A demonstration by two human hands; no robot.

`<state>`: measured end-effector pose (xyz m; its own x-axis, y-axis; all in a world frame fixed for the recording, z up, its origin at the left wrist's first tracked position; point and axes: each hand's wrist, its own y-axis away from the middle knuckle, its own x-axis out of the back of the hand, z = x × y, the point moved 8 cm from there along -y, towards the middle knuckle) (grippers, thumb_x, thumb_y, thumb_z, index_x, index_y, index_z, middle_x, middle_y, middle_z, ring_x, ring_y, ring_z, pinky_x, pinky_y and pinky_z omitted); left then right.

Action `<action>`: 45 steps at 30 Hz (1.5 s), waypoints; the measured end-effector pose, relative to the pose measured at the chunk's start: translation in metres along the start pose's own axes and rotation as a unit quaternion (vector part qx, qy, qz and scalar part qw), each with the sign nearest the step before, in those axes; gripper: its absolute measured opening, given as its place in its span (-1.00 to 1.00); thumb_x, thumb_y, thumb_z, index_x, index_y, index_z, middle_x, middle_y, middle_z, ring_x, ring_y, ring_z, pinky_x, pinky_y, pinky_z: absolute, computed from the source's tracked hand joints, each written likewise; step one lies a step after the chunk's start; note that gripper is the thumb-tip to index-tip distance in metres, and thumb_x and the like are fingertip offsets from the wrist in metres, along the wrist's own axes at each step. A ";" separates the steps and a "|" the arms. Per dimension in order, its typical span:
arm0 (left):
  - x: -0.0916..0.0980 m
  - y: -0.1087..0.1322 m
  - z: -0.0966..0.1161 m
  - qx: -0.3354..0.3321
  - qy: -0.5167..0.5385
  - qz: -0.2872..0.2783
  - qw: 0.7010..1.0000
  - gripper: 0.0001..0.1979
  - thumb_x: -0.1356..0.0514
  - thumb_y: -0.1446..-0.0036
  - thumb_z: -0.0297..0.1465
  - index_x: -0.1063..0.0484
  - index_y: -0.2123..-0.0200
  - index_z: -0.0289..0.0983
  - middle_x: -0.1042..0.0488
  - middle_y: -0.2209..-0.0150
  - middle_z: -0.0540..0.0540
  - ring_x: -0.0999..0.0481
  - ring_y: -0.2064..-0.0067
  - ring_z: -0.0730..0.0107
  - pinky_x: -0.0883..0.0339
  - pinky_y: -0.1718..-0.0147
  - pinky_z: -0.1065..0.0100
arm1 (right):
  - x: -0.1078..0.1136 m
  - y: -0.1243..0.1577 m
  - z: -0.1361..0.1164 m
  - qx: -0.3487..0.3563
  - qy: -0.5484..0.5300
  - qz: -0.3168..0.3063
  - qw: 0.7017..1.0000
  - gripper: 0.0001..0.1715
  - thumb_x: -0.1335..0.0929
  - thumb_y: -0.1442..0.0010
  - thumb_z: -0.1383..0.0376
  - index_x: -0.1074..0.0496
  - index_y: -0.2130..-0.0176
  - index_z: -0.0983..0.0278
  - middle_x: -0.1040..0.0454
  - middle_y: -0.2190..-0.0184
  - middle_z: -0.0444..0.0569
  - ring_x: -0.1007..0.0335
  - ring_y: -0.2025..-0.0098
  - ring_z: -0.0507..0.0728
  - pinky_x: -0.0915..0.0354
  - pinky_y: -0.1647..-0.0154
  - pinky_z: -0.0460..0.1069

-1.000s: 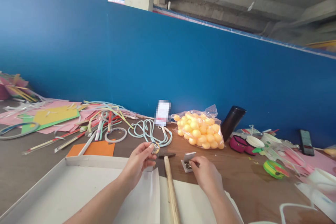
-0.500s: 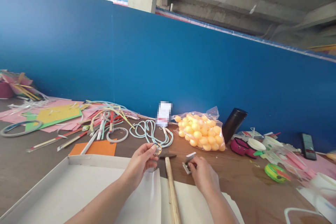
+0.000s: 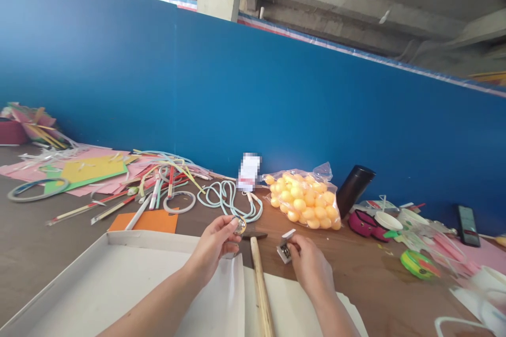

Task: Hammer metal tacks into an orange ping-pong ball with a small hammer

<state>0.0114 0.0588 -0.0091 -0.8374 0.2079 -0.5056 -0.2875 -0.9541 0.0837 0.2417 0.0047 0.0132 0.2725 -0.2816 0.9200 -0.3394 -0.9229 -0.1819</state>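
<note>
My left hand (image 3: 215, 249) is raised a little above the table and pinches a small round, shiny yellowish disc (image 3: 239, 226) between thumb and fingertips. My right hand (image 3: 309, 265) rests on the table with its fingers curled at a small open white box (image 3: 285, 247) of dark metal bits; whether it holds one is hidden. Between my hands lies a hammer with a wooden handle (image 3: 261, 295) and a dark head (image 3: 255, 235).
A large white shallow box lid (image 3: 98, 284) lies at the front left. Behind are light-blue cords (image 3: 227, 199), coloured sticks and paper sheets (image 3: 95, 168), a bag of orange balls (image 3: 306, 204), a black flask (image 3: 354, 190), a phone (image 3: 468, 218) and a blue wall.
The view has shifted slightly, so things sit lower and further right. My right hand has crept a little left at the small box. My left hand keeps the disc.
</note>
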 end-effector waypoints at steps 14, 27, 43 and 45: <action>0.002 -0.002 -0.004 0.012 -0.021 0.004 1.000 -0.71 -0.27 0.04 -0.21 -0.41 0.29 -0.27 -0.37 0.30 -0.06 -0.38 0.42 0.55 -0.34 0.53 0.53 | -0.009 -0.002 0.008 -0.022 0.021 -0.019 0.999 -0.83 -0.24 -0.13 0.28 -0.41 0.39 0.16 -0.41 0.33 -0.10 -0.38 0.34 0.08 -0.03 0.50 -0.09; 0.000 -0.001 -0.004 0.015 -0.025 -0.004 1.000 -0.72 -0.25 0.01 -0.22 -0.39 0.27 -0.28 -0.36 0.30 -0.06 -0.36 0.42 0.56 -0.33 0.53 0.54 | -0.006 0.000 0.013 -0.057 0.028 -0.025 0.998 -0.82 -0.25 -0.09 0.20 -0.43 0.40 0.11 -0.41 0.33 -0.09 -0.40 0.31 0.12 -0.03 0.51 -0.07; -0.001 -0.001 -0.005 0.012 -0.019 -0.008 1.000 -0.73 -0.25 0.01 -0.22 -0.39 0.29 -0.27 -0.35 0.32 -0.03 -0.37 0.42 0.56 -0.33 0.53 0.53 | -0.010 -0.003 0.014 -0.050 0.027 -0.025 0.998 -0.82 -0.23 -0.10 0.24 -0.41 0.40 0.13 -0.42 0.33 -0.09 -0.40 0.31 0.12 -0.02 0.50 -0.08; -0.001 -0.001 -0.004 0.011 -0.019 -0.007 1.000 -0.73 -0.25 0.01 -0.22 -0.40 0.29 -0.27 -0.35 0.33 -0.03 -0.37 0.42 0.56 -0.33 0.52 0.53 | -0.011 -0.003 0.014 -0.050 0.028 -0.020 0.998 -0.82 -0.22 -0.11 0.25 -0.40 0.40 0.15 -0.41 0.32 -0.07 -0.39 0.30 0.13 -0.03 0.49 -0.07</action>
<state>0.0146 0.0585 -0.0124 -0.8497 0.2301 -0.4745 -0.3095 -0.9461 0.0954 0.2526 0.0069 -0.0013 0.2385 -0.2266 0.9443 -0.4177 -0.9018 -0.1109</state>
